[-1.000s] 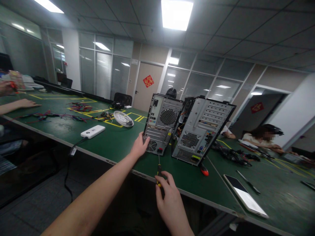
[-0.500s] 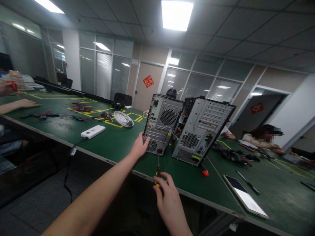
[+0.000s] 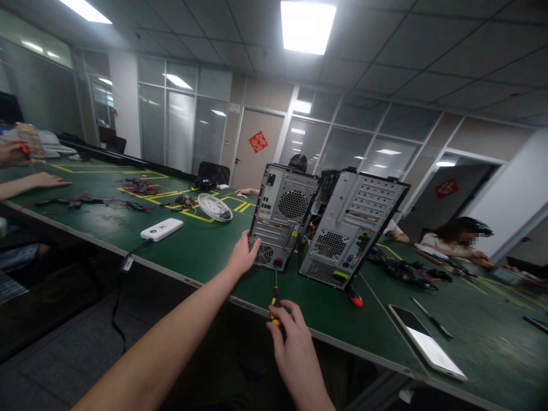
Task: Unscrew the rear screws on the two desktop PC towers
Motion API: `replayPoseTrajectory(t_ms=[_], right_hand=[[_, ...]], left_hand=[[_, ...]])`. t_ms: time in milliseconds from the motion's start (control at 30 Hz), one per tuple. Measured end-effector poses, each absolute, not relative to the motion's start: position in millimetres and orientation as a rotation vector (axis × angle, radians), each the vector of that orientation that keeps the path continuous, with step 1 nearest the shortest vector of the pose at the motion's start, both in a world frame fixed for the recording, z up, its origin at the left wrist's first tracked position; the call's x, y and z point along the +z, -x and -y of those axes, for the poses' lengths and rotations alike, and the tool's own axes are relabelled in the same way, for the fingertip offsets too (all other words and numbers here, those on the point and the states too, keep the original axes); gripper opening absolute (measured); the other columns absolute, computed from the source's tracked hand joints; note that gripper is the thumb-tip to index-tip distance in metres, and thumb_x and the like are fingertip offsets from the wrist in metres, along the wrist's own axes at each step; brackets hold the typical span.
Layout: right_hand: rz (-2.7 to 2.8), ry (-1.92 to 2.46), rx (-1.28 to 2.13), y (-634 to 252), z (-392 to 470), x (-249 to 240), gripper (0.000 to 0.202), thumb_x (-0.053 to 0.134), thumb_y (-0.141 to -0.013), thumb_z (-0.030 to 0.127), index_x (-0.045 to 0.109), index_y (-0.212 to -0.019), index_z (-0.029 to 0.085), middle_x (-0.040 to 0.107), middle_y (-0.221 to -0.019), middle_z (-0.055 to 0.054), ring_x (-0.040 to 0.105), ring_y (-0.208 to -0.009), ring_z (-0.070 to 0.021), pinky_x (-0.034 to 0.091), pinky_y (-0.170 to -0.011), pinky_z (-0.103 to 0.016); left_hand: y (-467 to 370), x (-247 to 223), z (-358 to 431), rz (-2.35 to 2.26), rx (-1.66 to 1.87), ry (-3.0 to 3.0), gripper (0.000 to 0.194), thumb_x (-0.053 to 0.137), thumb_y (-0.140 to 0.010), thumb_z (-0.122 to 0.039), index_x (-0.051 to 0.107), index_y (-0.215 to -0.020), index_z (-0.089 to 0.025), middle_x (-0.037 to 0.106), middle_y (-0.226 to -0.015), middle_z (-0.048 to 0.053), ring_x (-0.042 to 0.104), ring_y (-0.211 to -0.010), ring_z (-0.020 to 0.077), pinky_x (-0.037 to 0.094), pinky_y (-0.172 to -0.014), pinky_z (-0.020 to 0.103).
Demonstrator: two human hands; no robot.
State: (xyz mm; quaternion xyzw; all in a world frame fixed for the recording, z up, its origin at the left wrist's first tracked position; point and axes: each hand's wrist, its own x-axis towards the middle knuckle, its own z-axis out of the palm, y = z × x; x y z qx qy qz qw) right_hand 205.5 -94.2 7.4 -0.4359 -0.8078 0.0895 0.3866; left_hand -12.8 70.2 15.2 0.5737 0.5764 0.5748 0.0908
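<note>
With its back panel facing me, a computer case (image 3: 276, 214) stands upright on the green table (image 3: 205, 251). My left hand (image 3: 243, 254) grips this case low on its left edge, thumb on the back panel. A screwdriver (image 3: 275, 297) with a black and yellow handle is pinched in the fingers of my right hand (image 3: 293, 337). The screwdriver points up, its tip by the case's bottom edge, below a small red part; whether it touches a screw cannot be made out. Just to the right stands a second, larger computer case (image 3: 342, 222), its rear also towards me.
A white power bank (image 3: 161, 229) with a black cable lies left. Behind it are a white perforated oval cover (image 3: 214, 207) and wire bundles (image 3: 139, 186). On the right are a red-tipped tool (image 3: 355, 298), a phone (image 3: 426, 341), a thin tool (image 3: 431, 317) and black cables (image 3: 406, 271). Other people sit around.
My right fingers have shifted slightly on the screwdriver handle, which has turned a little. Behind the left case, another person's hand has reached further left. The left hand holds its place.
</note>
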Motion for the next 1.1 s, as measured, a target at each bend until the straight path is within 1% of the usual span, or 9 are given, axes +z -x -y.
replayPoseTrajectory(t_ms=[200,367,567,900,1100], right_hand=[[2.040,1.112,0.247,-205.8,92.8,5.8,0.026,0.055,-0.094,0.014,0.073,-0.112,0.021,0.063,-0.127,-0.013,0.072,-0.110,-0.0246,0.058,-0.098,-0.037],[2.024,1.109,0.256,-205.6,92.7,6.4,0.024,0.055,-0.095,0.016,0.071,-0.111,0.023,0.063,-0.124,-0.011,0.072,-0.108,-0.0238,0.058,-0.096,-0.034],[2.032,1.118,0.258,-205.6,93.2,8.1,0.024,0.054,-0.095,0.014,0.068,-0.113,0.021,0.062,-0.122,-0.011,0.070,-0.105,-0.0230,0.057,-0.095,-0.034],[2.035,1.093,0.223,-208.3,93.2,6.8,0.026,0.056,-0.095,0.011,0.072,-0.113,0.021,0.062,-0.126,-0.012,0.071,-0.109,-0.0234,0.057,-0.097,-0.034],[2.024,1.069,0.188,-208.6,91.9,5.3,0.026,0.058,-0.094,0.011,0.073,-0.111,0.022,0.064,-0.124,-0.012,0.073,-0.105,-0.0232,0.058,-0.094,-0.033]], left_hand=[[12.2,15.4,-70.2,-1.706,1.717,-1.699,0.053,0.048,-0.100,-0.050,0.046,-0.140,-0.015,0.068,-0.129,0.021,0.067,-0.120,0.0325,0.049,-0.105,0.049],[13.2,14.5,-70.6,-1.707,1.711,-1.716,0.055,0.046,-0.100,-0.052,0.046,-0.141,-0.015,0.068,-0.130,0.022,0.067,-0.119,0.0338,0.050,-0.104,0.050],[12.9,14.9,-70.9,-1.710,1.710,-1.726,0.053,0.046,-0.101,-0.050,0.046,-0.140,-0.014,0.068,-0.129,0.022,0.067,-0.119,0.0336,0.050,-0.104,0.050],[13.8,14.9,-69.9,-1.713,1.696,-1.716,0.055,0.045,-0.101,-0.052,0.045,-0.141,-0.014,0.067,-0.130,0.022,0.067,-0.119,0.0349,0.050,-0.103,0.051],[12.9,15.0,-70.7,-1.707,1.711,-1.712,0.054,0.046,-0.100,-0.051,0.046,-0.140,-0.015,0.068,-0.129,0.022,0.067,-0.119,0.0332,0.050,-0.103,0.048]])
